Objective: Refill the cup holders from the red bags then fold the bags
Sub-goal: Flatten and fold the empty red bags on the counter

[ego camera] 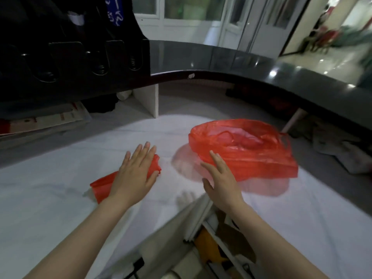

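A folded red bag [102, 183] lies as a narrow strip on the white counter [50, 198]. My left hand [134, 174] presses flat on it, fingers straight. To the right a second red bag [247, 150] sits puffed up and loose, blurred, with its handles toward the far right. My right hand [221, 178] hovers open at that bag's near left edge, fingers straight; whether it touches the plastic I cannot tell. The black cup holder rack [80, 57] stands at the far left with several dark slots.
A dark curved upper counter [241, 63] runs across the back. Flat cartons [46, 119] lie under the rack at left. An open drawer [217, 248] with clutter sits below the counter's front edge between my arms. Cloths lie on the floor at right.
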Demonstrator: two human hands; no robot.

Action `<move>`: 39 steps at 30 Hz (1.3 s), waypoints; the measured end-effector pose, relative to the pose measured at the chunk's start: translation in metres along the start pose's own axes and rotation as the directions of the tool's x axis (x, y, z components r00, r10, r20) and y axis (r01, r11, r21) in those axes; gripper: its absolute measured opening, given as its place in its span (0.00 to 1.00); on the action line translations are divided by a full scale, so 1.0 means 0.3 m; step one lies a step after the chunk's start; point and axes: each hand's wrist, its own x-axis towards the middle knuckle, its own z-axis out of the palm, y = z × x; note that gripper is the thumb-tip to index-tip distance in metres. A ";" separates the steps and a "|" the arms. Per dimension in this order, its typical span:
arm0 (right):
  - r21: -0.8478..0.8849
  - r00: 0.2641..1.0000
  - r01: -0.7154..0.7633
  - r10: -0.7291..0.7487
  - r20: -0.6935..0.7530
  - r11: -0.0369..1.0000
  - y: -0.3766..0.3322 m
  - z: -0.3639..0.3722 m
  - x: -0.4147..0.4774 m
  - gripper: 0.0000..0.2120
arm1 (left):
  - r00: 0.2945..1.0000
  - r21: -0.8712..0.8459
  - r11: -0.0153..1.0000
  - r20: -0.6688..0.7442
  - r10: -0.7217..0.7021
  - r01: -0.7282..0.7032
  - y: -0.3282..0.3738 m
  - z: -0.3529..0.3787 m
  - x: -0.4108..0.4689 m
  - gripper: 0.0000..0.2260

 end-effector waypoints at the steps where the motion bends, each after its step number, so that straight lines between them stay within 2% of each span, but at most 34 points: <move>1: -0.018 0.999 -0.023 0.023 -0.023 1.000 0.020 -0.026 -0.032 0.21 | 1.000 -0.017 1.000 -0.009 0.017 -0.017 0.019 0.001 0.003 0.28; 8: -0.166 0.989 -0.123 0.106 -0.107 0.978 0.142 -0.180 -0.143 0.20 | 0.991 -0.077 0.988 -0.001 0.132 -0.132 0.163 0.021 -0.024 0.29; 11: -0.216 0.987 -0.134 0.111 -0.115 0.967 0.205 -0.236 -0.103 0.24 | 0.988 -0.068 0.986 0.006 0.152 -0.151 0.212 0.032 -0.035 0.30; 15: -0.366 0.978 -0.168 0.200 0.052 0.915 0.316 -0.290 -0.001 0.37 | 0.995 -0.038 0.995 0.035 0.096 -0.095 0.275 0.051 -0.026 0.30; 17: -0.408 0.957 -0.158 0.242 0.162 0.899 0.370 -0.306 0.042 0.39 | 0.999 -0.041 0.999 0.023 0.037 -0.036 0.324 0.061 -0.016 0.29; 18: -0.426 0.945 -0.139 0.249 0.213 0.894 0.395 -0.314 0.057 0.36 | 1.000 -0.053 0.999 0.021 0.003 -0.002 0.355 0.067 -0.011 0.29; 21: -0.483 0.946 -0.005 0.160 0.281 0.876 0.444 -0.343 0.073 0.14 | 0.995 -0.086 0.992 0.041 -0.086 0.089 0.457 0.093 -0.003 0.29; 24: -0.308 0.983 0.032 0.027 0.183 0.951 0.482 -0.378 0.081 0.07 | 0.988 -0.131 0.979 0.029 -0.152 0.155 0.548 0.121 0.010 0.30; 27: -0.109 0.996 0.048 -0.040 0.073 0.993 0.481 -0.430 0.111 0.06 | 0.974 -0.220 0.950 -0.008 -0.227 0.220 0.626 0.142 0.020 0.32; 30: 0.086 0.998 0.063 -0.060 -0.035 0.994 0.428 -0.488 0.144 0.07 | 0.933 -0.376 0.872 -0.045 -0.356 0.314 0.679 0.146 0.025 0.35; 32: 0.200 0.994 0.071 -0.052 -0.101 0.977 0.388 -0.526 0.170 0.08 | 0.882 -0.483 0.787 -0.061 -0.467 0.383 0.700 0.142 0.028 0.38; 34: 0.370 0.994 0.052 -0.013 -0.105 0.928 0.351 -0.568 0.202 0.07 | 0.821 -0.581 0.683 -0.042 -0.569 0.443 0.718 0.134 0.035 0.39; 36: 0.540 0.996 -0.009 0.055 -0.070 0.842 0.318 -0.605 0.243 0.05 | 0.792 -0.678 0.575 0.017 -0.610 0.458 0.737 0.124 0.047 0.39; 39: 0.648 0.989 -0.073 0.138 -0.049 0.758 0.275 -0.641 0.314 0.04 | 0.778 -0.790 0.410 0.128 -0.615 0.455 0.766 0.104 0.061 0.31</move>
